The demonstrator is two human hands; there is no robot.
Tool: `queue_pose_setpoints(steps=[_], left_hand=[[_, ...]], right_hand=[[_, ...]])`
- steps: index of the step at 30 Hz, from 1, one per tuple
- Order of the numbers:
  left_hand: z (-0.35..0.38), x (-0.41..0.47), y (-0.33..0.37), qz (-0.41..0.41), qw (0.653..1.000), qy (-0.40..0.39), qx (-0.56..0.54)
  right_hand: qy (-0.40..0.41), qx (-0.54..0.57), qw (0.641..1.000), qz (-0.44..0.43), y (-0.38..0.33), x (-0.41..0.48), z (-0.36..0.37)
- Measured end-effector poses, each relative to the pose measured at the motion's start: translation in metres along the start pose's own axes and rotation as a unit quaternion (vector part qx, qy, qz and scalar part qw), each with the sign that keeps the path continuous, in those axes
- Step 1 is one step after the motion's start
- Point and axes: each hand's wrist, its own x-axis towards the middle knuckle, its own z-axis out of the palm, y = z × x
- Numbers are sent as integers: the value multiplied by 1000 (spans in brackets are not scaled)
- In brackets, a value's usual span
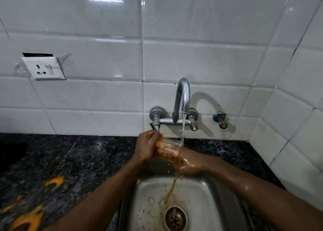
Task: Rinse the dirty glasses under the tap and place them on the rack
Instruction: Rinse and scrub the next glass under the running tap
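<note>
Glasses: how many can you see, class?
1 for sure: the glass, held by left hand and right hand under the tap. Blurred orange shapes on the counter may be others.

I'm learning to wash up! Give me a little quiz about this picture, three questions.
1. True or false: water is running from the tap.
2. What colour is the liquid spilling out of the glass? A green, B orange, C blue.
3. Fill in: the left hand and the right hand hold the glass over the ____.

Key: 1 true; 2 B; 3 sink.
</note>
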Motion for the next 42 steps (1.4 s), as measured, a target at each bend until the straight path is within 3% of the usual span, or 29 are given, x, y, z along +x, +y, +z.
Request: queue_pose_setpoints(steps=[4,9,11,14,17,19,20,23,26,27,29,31,33,34,35,37,39,40,42], left_hand=[[0,12,7,-158,983,-40,83],[2,-3,12,11,999,-3,-44],[2,2,13,-32,999,2,7],[0,7,17,-167,983,-14,73],[1,3,14,-86,996,18,7],[2,-2,15,-37,999,30,-1],[2,-1,15,-57,998,25,15],[-2,6,18,-249,966,-37,51],[-2,8,20,-283,954,-58,81],[-2,8,19,-274,957,-47,80],[-2,8,16,-246,968,-23,47],[-2,8,11,-211,977,-1,19],[0,10,8,-171,984,33,41],[0,10,7,-153,985,50,58],[1,11,7,-145,985,60,70],[4,11,10,-173,982,54,62],[6,9,13,-220,974,35,30],[7,8,11,-227,973,28,29],[11,10,8,-232,972,18,31]], right_hand=[[-53,-43,997,47,10,-1,-1],[-27,-24,999,32,13,3,-5],[-25,-36,999,18,15,4,-1],[-26,-75,997,-7,11,-1,-3],[-13,46,999,-6,1,0,-8],[-4,33,999,-25,-3,-1,-10],[-5,2,999,-50,-9,0,-12],[-18,-106,993,-58,-3,-1,-8],[-30,-144,987,-66,8,-1,1],[-41,-102,992,-61,10,0,4],[-52,127,991,7,8,-2,1],[-47,372,926,49,5,-2,-2],[-41,477,876,61,5,-1,-1],[-17,474,877,69,3,0,2],[30,391,917,65,4,-1,8],[126,122,984,16,11,-6,12],[114,-85,989,-28,26,-9,14],[117,-107,987,-27,27,-12,13],[135,-53,989,-18,26,-13,16]])
